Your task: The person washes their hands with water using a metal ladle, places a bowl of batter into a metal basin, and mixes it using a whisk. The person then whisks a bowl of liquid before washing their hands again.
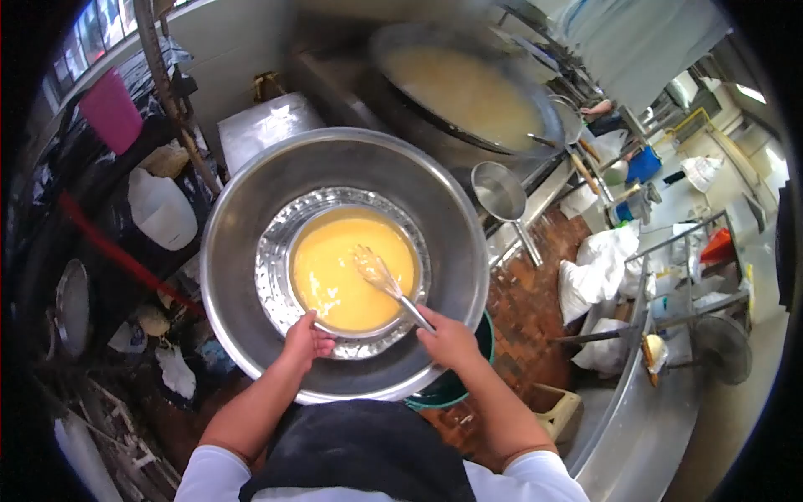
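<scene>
A wide steel basin (242,184) stands in front of me. Inside it a smaller bowl of yellow liquid (326,293) sits on a shiny, dimpled metal surface. My right hand (447,339) is closed round the handle of a whisk (391,286), whose wires dip into the liquid near the bowl's middle. At the bowl's lower left rim is my left hand (308,341), its fingers apart and the thumb up by the rim; it does not wrap round anything.
Behind the basin is a large wok of cloudy liquid (468,92). A steel saucepan (499,191) lies right of the basin, above a green tub (452,391). White sacks (598,269) stand farther right. A pink container (113,111) is at the upper left.
</scene>
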`<state>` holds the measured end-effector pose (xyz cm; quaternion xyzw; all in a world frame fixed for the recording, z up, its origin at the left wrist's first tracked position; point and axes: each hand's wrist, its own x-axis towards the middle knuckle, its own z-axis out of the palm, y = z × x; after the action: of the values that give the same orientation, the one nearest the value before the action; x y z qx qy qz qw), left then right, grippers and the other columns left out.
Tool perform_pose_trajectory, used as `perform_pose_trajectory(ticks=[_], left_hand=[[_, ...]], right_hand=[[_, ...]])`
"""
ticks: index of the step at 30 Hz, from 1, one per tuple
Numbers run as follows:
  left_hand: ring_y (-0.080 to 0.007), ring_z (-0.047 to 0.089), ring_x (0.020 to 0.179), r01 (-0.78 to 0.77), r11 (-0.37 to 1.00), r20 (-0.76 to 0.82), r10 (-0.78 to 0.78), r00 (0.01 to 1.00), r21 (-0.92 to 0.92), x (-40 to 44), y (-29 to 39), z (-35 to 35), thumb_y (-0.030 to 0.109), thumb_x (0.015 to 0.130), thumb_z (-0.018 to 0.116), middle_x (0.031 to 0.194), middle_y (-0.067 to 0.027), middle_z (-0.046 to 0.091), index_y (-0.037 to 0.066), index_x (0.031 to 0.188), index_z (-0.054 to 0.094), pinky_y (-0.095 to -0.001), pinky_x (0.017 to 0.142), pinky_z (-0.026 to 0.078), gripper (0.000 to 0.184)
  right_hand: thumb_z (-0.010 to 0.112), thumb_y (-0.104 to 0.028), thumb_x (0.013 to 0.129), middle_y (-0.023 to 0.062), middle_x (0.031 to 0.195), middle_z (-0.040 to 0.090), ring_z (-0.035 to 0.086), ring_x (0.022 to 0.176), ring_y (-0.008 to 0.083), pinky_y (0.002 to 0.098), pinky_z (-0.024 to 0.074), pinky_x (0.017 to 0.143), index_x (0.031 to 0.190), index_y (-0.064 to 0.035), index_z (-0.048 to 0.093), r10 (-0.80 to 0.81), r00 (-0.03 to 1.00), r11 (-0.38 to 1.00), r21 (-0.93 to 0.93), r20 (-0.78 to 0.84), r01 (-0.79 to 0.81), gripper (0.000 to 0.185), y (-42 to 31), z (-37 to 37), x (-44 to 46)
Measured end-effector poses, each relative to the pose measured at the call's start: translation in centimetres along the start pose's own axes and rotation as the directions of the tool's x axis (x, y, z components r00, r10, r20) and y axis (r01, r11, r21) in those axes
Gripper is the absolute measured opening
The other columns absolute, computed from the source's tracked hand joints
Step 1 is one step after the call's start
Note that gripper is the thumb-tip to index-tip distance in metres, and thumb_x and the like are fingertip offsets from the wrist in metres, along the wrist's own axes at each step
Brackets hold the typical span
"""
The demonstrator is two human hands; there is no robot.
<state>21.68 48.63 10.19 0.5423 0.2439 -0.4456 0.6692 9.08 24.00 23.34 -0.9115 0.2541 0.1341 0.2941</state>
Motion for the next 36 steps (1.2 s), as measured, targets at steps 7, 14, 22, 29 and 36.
perform_pose_trajectory(ticks=[7, 14, 22, 29, 36], left_hand=[[-0.0135, 0.059, 0.054, -0.041, 0.994, -0.016, 0.043, 0.999, 0.096, -0.4, 0.0, 0.2, 0.023, 0.089, 0.052, 0.079, -0.0097, 0.064, 0.002, 0.100, 0.052, -0.0264, 0.046, 0.050, 0.023], [-0.0128, 0.060, 0.056, -0.020, 0.994, 0.024, 0.018, 1.000, 0.106, -0.4, 0.2, 0.3, 0.021, 0.090, 0.050, 0.080, -0.0092, 0.063, 0.003, 0.104, 0.048, -0.0262, 0.047, 0.050, 0.023], [-0.0155, 0.059, 0.050, -0.002, 1.000, -0.113, 0.003, 0.994, 0.009, 1.0, 0.6, 0.1, 0.026, 0.085, 0.055, 0.072, -0.0084, 0.060, 0.001, 0.103, 0.052, -0.0279, 0.042, 0.048, 0.031], [-0.0178, 0.059, 0.049, 0.108, 0.951, 0.083, -0.137, 0.987, 0.289, 3.4, 4.0, -2.0, 0.027, 0.083, 0.056, 0.073, -0.0111, 0.062, -0.001, 0.106, 0.054, -0.0335, 0.044, 0.050, 0.037], [-0.0281, 0.066, 0.073, -0.006, 0.925, 0.001, 0.006, 1.000, 0.379, 7.3, 5.0, -3.8, 0.010, 0.070, 0.058, 0.091, -0.0177, 0.063, -0.006, 0.108, 0.054, -0.0428, 0.062, 0.056, 0.041]], right_hand=[[0.062, -0.023, 0.079, 0.0174, 0.103, 0.064, 0.062, 0.091, 0.0281, 0.0352, 0.0490, 0.079, 0.132, -0.0051, 0.044, -0.016, 0.999, 0.991, 0.137, 0.052, 0.008, 0.059, 3.0, 1.6, -0.2], [0.064, -0.026, 0.073, 0.0239, 0.099, 0.063, 0.064, 0.085, 0.0336, 0.0382, 0.0488, 0.078, 0.137, 0.0009, 0.034, 0.111, 0.989, 0.988, 0.095, 0.093, -0.120, 0.075, 3.6, 3.7, 2.7], [0.063, -0.003, 0.073, 0.0165, 0.085, 0.060, 0.059, 0.053, 0.0195, 0.0283, 0.0470, 0.041, 0.135, -0.0066, 0.025, 0.184, 0.964, 0.833, 0.491, 0.189, -0.255, 0.073, 1.8, 5.5, 6.4], [0.061, 0.001, 0.070, 0.0120, 0.077, 0.056, 0.055, 0.050, 0.0173, 0.0281, 0.0447, 0.038, 0.104, -0.0027, 0.039, 0.165, 0.954, 0.785, 0.552, 0.250, -0.280, 0.040, 1.7, 5.5, 8.4], [0.061, -0.001, 0.075, 0.0108, 0.080, 0.057, 0.055, 0.050, 0.0155, 0.0257, 0.0446, 0.039, 0.105, -0.0033, 0.040, 0.056, 0.956, 0.720, 0.651, 0.288, -0.239, 0.036, 2.4, 5.8, 9.1]])
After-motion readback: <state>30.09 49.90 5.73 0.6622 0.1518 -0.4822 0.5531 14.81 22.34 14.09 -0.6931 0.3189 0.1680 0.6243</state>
